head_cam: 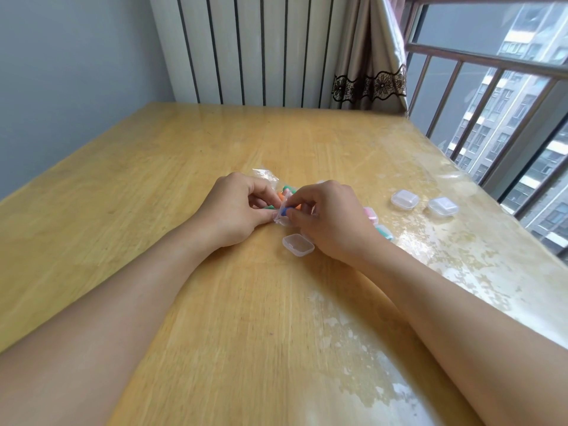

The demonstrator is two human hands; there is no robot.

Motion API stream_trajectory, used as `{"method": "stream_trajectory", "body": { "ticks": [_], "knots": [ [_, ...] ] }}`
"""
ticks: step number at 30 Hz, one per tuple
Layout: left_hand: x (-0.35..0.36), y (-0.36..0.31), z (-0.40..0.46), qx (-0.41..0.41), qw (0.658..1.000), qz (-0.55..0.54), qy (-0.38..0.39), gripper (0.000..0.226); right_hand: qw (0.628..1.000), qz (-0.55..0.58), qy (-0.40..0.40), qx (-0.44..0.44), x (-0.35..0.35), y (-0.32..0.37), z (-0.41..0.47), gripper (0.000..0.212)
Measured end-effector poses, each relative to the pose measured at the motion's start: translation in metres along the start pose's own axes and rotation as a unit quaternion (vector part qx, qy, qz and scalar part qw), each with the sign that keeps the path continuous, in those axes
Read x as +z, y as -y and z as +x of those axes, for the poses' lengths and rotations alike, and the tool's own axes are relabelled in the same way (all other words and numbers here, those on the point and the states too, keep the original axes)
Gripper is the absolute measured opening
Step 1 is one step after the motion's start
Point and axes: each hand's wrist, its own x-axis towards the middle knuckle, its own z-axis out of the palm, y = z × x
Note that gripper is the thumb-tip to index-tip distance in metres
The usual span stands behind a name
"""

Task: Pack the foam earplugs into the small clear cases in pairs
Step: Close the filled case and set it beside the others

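A clear plastic bag [265, 176] of coloured foam earplugs [287, 190] lies at the table's middle. My left hand [238, 207] pinches the bag's near edge. My right hand [330, 218] pinches a blue earplug [284, 211] at the bag's mouth. An open clear case [298, 245] sits just below my right hand. Two shut clear cases [405, 199] [443, 206] lie to the right. Cases holding pink [370, 215] and teal [385, 232] earplugs peek from behind my right hand, mostly hidden.
The wooden table [215, 302] has a clear cover sheet. A white radiator [255, 47] and a curtain [368, 56] stand behind the table. A window with a railing [491, 87] runs along the right edge.
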Motion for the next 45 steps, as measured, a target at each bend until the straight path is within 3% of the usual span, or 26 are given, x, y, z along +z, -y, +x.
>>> {"method": "stream_trajectory", "body": {
  "ticks": [8,12,17,20,22,25,31,36,39,41,43,45],
  "knots": [
    [0.002,0.0,0.001,0.01,1.0,0.0,-0.019,0.016,0.997,0.077,-0.014,0.013,-0.023,0.001,-0.002,0.01],
    [0.001,0.0,0.002,0.01,0.999,-0.024,-0.02,0.017,0.989,0.145,0.015,0.032,-0.049,-0.006,-0.007,0.008],
    [0.0,-0.016,-0.002,0.064,0.988,-0.082,-0.113,0.016,0.983,0.183,0.024,0.0,-0.061,-0.004,-0.014,0.01],
    [-0.003,-0.027,-0.011,0.147,0.984,-0.083,-0.049,0.022,0.982,0.189,0.021,-0.015,-0.061,-0.001,-0.014,0.008],
    [-0.003,-0.027,-0.015,0.182,0.983,-0.017,0.001,0.021,0.986,0.166,0.032,-0.006,-0.06,-0.003,-0.014,0.007],
    [-0.004,-0.025,-0.015,0.196,0.98,0.044,0.006,0.021,0.987,0.15,0.05,0.008,-0.061,-0.006,-0.015,0.007],
    [0.001,-0.028,-0.021,0.168,0.98,0.081,0.077,0.021,0.983,0.179,0.041,0.017,-0.068,-0.007,-0.014,0.008],
    [0.011,-0.038,-0.027,0.136,0.985,0.034,0.102,0.019,0.984,0.169,0.05,0.031,-0.069,-0.008,-0.015,0.008],
    [0.01,-0.045,-0.03,0.096,0.988,-0.053,0.105,0.023,0.981,0.184,0.042,0.037,-0.078,-0.008,-0.014,0.008],
    [0.006,-0.048,-0.027,0.062,0.99,-0.109,0.06,0.028,0.975,0.217,0.035,0.039,-0.083,-0.007,-0.015,0.008],
    [0.0,-0.05,-0.023,0.014,0.98,-0.2,0.023,0.036,0.967,0.252,0.031,0.027,-0.086,-0.003,-0.016,0.009],
    [-0.004,-0.053,-0.022,-0.031,0.959,-0.281,0.033,0.043,0.959,0.28,0.033,0.007,-0.083,0.002,-0.018,0.01]
  ]
}}
